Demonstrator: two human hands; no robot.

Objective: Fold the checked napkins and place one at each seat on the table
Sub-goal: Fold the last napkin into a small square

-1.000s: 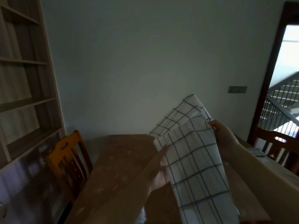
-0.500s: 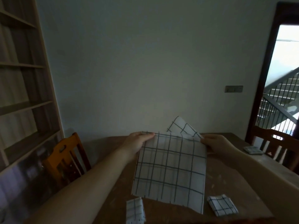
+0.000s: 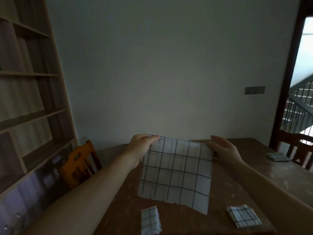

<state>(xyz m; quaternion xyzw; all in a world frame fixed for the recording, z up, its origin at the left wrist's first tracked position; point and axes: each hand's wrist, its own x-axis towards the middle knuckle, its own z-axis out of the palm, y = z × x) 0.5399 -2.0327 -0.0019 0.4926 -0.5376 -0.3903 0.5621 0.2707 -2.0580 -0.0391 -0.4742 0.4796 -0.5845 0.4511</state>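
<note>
Napkin (image 3: 176,172) held up over the table (image 3: 237,177), hanging flat, apparently doubled once. Left hand (image 3: 141,148) pinches its top left corner; right hand (image 3: 223,152) is at the top right corner, fingers fairly straight, grip unclear. Hands well apart. Three folded napkins already on the table: near edge (image 3: 150,221), near right (image 3: 243,216), far right by the dark chair (image 3: 277,156). Judged: mostly done; this one still needs folding and placing, probably by the orange chair (image 3: 79,161).

Interior dim, muted. Daylight enters from doorway (image 3: 304,78) at right, overexposed; faint sheen on counter (image 3: 279,173). Shelving (image 3: 30,99) bows at left edge, soft.
</note>
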